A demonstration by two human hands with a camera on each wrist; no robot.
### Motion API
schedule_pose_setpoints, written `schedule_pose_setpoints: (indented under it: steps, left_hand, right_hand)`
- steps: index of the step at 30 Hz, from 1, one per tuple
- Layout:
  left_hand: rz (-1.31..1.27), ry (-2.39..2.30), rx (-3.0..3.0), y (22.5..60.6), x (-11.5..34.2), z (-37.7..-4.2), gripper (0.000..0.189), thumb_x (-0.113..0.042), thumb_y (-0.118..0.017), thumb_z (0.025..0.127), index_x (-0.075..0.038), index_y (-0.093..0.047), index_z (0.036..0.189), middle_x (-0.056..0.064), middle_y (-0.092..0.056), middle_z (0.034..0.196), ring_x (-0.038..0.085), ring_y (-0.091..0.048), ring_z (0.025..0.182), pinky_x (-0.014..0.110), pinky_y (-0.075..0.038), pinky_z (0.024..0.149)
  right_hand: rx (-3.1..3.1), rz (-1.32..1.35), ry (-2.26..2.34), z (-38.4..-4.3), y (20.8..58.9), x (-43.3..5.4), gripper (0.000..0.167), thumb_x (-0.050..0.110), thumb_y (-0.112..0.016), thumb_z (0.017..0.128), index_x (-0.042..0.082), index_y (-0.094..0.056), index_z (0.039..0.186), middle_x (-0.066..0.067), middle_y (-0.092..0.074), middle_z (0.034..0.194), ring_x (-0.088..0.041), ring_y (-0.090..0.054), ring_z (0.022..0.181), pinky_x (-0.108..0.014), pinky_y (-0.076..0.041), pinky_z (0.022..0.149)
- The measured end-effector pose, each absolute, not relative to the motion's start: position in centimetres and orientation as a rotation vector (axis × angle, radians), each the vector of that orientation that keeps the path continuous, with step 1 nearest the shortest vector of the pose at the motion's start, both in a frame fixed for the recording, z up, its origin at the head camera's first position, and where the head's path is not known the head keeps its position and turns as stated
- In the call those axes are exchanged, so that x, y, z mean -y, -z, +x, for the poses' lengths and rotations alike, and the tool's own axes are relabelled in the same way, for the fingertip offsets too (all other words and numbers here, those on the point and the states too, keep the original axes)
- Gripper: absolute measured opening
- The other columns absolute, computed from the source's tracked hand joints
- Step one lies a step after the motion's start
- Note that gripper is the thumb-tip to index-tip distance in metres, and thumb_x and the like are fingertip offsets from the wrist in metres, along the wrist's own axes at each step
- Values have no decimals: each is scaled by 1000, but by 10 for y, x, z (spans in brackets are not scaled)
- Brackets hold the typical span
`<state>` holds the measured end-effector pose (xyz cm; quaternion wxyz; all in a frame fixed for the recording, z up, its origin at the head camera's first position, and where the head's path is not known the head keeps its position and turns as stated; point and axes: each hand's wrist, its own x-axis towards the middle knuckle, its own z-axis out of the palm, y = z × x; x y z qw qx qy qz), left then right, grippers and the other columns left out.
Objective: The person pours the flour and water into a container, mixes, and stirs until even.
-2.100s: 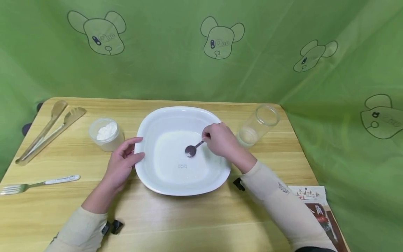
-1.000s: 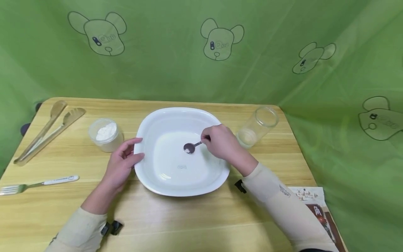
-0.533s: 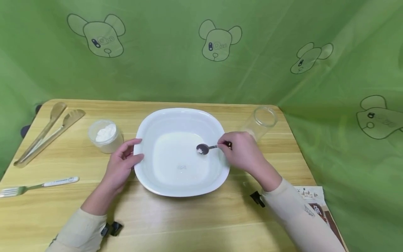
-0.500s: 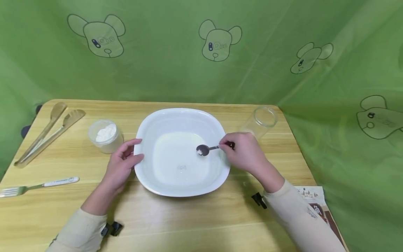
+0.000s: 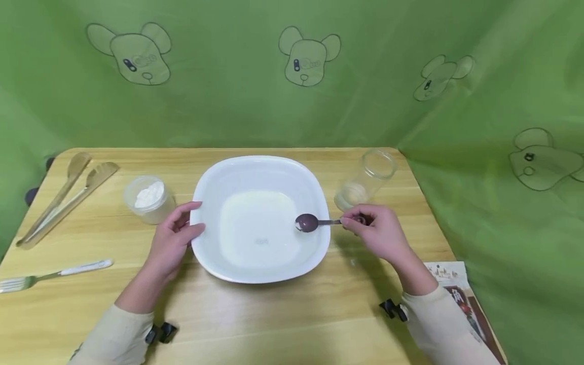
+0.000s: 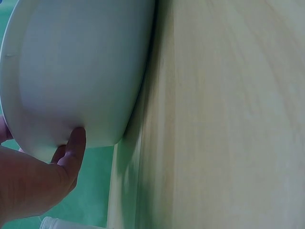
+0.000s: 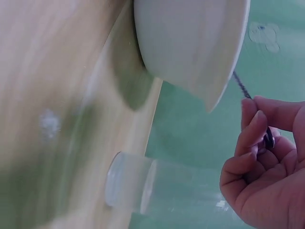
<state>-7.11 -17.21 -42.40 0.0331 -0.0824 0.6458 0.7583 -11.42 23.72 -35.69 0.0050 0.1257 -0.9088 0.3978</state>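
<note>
A white oval-cornered basin (image 5: 246,223) stands in the middle of the table. My left hand (image 5: 171,243) grips its left rim, thumb over the edge; in the left wrist view, fingers of that hand (image 6: 38,179) press against the outer wall (image 6: 81,71). Just beyond the right rim, my right hand (image 5: 383,235) pinches the handle of a dark metal spoon (image 5: 307,223). The spoon's bowl hangs inside the rim, with a little white powder at its tip. In the right wrist view, the handle's end (image 7: 269,139) shows between the curled fingers.
Left of the basin stands a clear tub (image 5: 150,200) of white powder. Metal tongs (image 5: 59,210) and a white-handled fork (image 5: 59,274) lie at the far left. A tall glass (image 5: 365,180) is behind my right hand; a printed packet (image 5: 461,294) lies under my right forearm.
My right hand has moved right and slightly nearer, drawing the spoon from over the basin's middle to its right rim. The left hand keeps its place on the left rim.
</note>
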Motion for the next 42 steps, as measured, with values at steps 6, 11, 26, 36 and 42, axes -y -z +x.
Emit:
schedule_pose_setpoints:
  steps: [6,11,26,36,42]
  left_hand:
    - [-295,-2379,-2009,421,187,-59,47,3,-65,94,-4,-54,139,14,-56,125,20,-61,104,25,-57,79]
    - [-289,-2385,-2004,422,189,-57,48,3,-65,94,-4,-53,140,15,-56,127,22,-60,107,26,-57,79]
    - [-322,-2214,-2169,422,183,-55,52,-5,-62,98,-9,-47,148,20,-48,138,18,-58,107,25,-56,82]
    - [-363,-2055,-2453,416,171,-26,59,-13,-63,99,-9,-36,151,11,-43,147,27,-49,124,34,-44,100]
    - [-310,-1892,-2627,411,171,-9,55,-14,-66,98,-9,-42,147,11,-47,144,31,-52,124,41,-47,99]
  right_hand:
    - [2711,303,-1547,-110,367,-246,6,3,-72,91,-2,-74,93,-13,-66,76,-19,-54,62,-24,-44,49]
    - [2630,63,-1776,-93,380,-269,15,2,-67,94,-11,-68,102,-14,-68,83,-19,-58,68,-23,-51,58]
    - [2757,-280,-1877,-72,447,-301,22,8,-69,95,-11,-67,106,-18,-70,88,-16,-61,68,-26,-53,58]
    - [2986,-227,-1220,-69,454,-298,16,22,-72,94,7,-75,99,-4,-68,74,-20,-61,69,-28,-48,61]
    - [3058,-189,-1036,-64,447,-303,17,29,-71,95,13,-75,100,0,-68,73,-18,-60,70,-32,-45,67]
